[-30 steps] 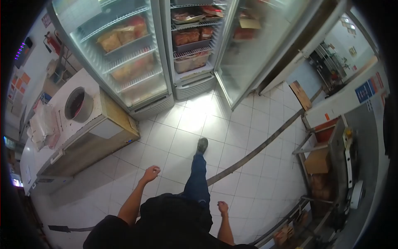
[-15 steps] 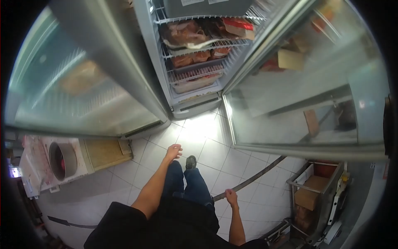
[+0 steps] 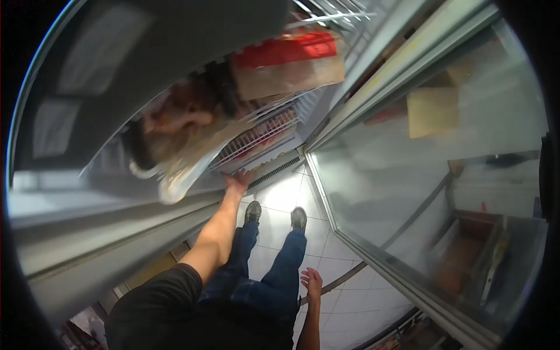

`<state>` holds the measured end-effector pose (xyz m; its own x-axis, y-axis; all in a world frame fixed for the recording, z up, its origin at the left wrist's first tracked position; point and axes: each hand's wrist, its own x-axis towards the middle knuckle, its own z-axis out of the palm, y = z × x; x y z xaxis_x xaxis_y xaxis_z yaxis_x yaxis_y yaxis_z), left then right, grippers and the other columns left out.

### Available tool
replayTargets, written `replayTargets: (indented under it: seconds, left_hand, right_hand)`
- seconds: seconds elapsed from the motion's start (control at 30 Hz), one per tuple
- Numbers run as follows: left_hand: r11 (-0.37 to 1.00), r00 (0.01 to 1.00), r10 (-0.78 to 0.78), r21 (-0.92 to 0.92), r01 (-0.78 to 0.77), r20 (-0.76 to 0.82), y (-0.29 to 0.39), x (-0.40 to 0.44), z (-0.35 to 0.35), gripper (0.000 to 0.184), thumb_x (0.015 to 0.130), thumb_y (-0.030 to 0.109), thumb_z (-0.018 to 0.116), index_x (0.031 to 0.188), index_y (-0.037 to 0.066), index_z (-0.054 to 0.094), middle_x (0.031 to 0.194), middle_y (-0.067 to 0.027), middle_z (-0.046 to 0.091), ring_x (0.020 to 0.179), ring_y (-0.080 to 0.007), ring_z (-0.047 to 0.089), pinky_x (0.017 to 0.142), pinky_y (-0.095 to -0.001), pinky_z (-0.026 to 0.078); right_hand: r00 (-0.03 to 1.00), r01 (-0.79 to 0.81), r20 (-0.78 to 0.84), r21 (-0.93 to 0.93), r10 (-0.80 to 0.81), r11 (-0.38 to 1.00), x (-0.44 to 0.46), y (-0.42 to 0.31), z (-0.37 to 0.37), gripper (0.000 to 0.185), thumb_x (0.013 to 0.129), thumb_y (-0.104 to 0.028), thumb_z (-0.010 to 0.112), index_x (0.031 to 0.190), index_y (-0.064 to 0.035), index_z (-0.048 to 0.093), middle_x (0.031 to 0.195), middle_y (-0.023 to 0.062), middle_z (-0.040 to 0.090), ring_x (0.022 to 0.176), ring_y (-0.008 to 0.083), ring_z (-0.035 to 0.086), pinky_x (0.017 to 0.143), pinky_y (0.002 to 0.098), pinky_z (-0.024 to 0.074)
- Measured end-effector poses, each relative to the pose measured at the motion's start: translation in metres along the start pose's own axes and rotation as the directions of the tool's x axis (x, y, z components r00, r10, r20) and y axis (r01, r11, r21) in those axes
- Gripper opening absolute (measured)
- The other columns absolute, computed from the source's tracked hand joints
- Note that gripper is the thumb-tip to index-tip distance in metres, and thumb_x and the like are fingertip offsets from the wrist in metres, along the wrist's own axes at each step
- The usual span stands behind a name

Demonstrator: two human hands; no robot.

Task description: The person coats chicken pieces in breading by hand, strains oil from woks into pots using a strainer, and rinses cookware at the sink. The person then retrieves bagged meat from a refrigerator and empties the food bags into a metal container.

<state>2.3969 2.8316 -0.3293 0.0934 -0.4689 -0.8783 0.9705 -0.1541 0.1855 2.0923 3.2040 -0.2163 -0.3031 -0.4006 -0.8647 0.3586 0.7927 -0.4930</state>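
The left hand (image 3: 238, 179) is held with fingers partly spread at the fridge (image 3: 275, 171), mid-frame; contact cannot be told. The right hand (image 3: 312, 283), lower centre, is loosely opened. Since the earlier frame, the fridge has been approached; the wrapped meat (image 3: 186, 114), upper left, appears larger. White floor tiles (image 3: 324, 248) are flanked by a glass door (image 3: 385, 192), right.
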Motion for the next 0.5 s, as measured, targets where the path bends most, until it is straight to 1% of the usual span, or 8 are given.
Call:
replayTargets:
  seconds: [0.03,0.07,0.1,0.13,0.2,0.3,0.4,0.5]
  left_hand:
    - [1.0,1.0,-0.002,0.016,0.002,-0.003,0.0,0.009,0.008,0.096,0.085,0.075,0.035,0.143,-0.001,0.029,0.148,-0.0186,0.033,0.132,-0.0355,0.038,0.101,-0.0491,0.042]
    - [0.85,0.887,0.306,0.32,-0.418,0.345,0.001,0.022,0.007,0.091,0.084,0.073,0.039,0.14,0.002,0.035,0.144,-0.0167,0.039,0.13,-0.0328,0.041,0.102,-0.0464,0.042]
    - [0.472,0.593,0.387,0.4,-0.786,0.706,-0.001,0.03,0.003,0.086,0.083,0.071,0.044,0.137,0.005,0.041,0.14,-0.0149,0.044,0.128,-0.03,0.044,0.102,-0.0437,0.042]
    - [0.952,0.938,0.283,0.063,-0.3,0.198,-0.007,-0.015,0.05,0.068,0.084,0.061,0.048,0.128,0.01,0.05,0.126,-0.0096,0.056,0.114,-0.026,0.054,0.099,-0.0381,0.046]
    - [0.935,0.787,0.355,-0.207,-0.289,0.505,0.0,0.09,0.016,0.059,0.085,0.057,0.049,0.124,0.013,0.055,0.118,-0.0058,0.061,0.109,-0.0241,0.057,0.098,-0.0367,0.047]
    - [0.874,0.821,0.465,-0.322,-0.365,0.33,-0.012,0.086,0.02,0.051,0.085,0.054,0.049,0.116,0.014,0.058,0.114,-0.0042,0.061,0.101,-0.0219,0.059,0.093,-0.0378,0.05]
    - [0.914,0.922,0.386,-0.132,-0.383,-0.001,-0.013,0.056,0.037,0.04,0.093,0.05,0.042,0.101,0.015,0.058,0.082,-0.0024,0.061,0.061,-0.0173,0.054,0.061,-0.0376,0.055]
    - [0.857,0.863,0.495,-0.103,-0.504,-0.102,-0.035,0.023,0.047,0.037,0.098,0.046,0.039,0.1,0.013,0.056,0.08,-0.0026,0.06,0.065,-0.0198,0.055,0.067,-0.0384,0.057]
  right_hand:
    - [1.0,-0.008,-0.003,0.013,0.008,1.0,0.018,-0.01,0.005,0.033,0.095,-0.031,0.057,0.117,-0.0066,0.058,0.098,0.007,0.067,0.078,0.0143,0.062,0.07,0.0276,0.05]
    - [1.0,0.021,0.016,0.022,-0.021,1.0,0.036,-0.022,0.011,0.032,0.095,-0.031,0.056,0.116,-0.0068,0.058,0.097,0.0069,0.067,0.078,0.0141,0.062,0.07,0.0273,0.0501]
    - [0.998,0.047,0.036,0.025,-0.048,0.999,0.052,-0.032,0.016,0.031,0.095,-0.03,0.056,0.116,-0.0069,0.058,0.097,0.0069,0.067,0.078,0.0138,0.062,0.069,0.0271,0.0503]
    - [0.998,0.046,0.049,0.023,-0.047,0.999,0.077,-0.04,0.023,0.031,0.095,-0.031,0.057,0.115,-0.0069,0.059,0.095,0.0064,0.067,0.077,0.0132,0.062,0.068,0.0266,0.0501]
    - [0.995,0.061,0.081,-0.03,-0.058,0.998,0.116,-0.069,0.042,0.032,0.094,-0.031,0.059,0.113,-0.0068,0.06,0.093,0.0053,0.067,0.073,0.0113,0.061,0.065,0.0246,0.0491]
    - [0.985,0.063,0.168,-0.162,-0.036,0.985,0.16,-0.119,0.079,0.032,0.092,-0.033,0.061,0.112,-0.0069,0.062,0.089,0.004,0.067,0.068,0.0075,0.059,0.059,0.0216,0.0465]
    - [0.925,0.259,0.338,-0.228,-0.173,0.938,0.183,-0.163,0.112,0.032,0.094,-0.033,0.058,0.112,-0.0065,0.062,0.087,0.0033,0.067,0.068,0.0063,0.058,0.06,0.0219,0.0457]
    - [0.878,0.326,0.435,-0.233,-0.201,0.916,0.177,-0.211,0.138,0.033,0.095,-0.033,0.056,0.113,-0.0061,0.061,0.09,0.0037,0.066,0.071,0.0075,0.058,0.063,0.0229,0.0465]
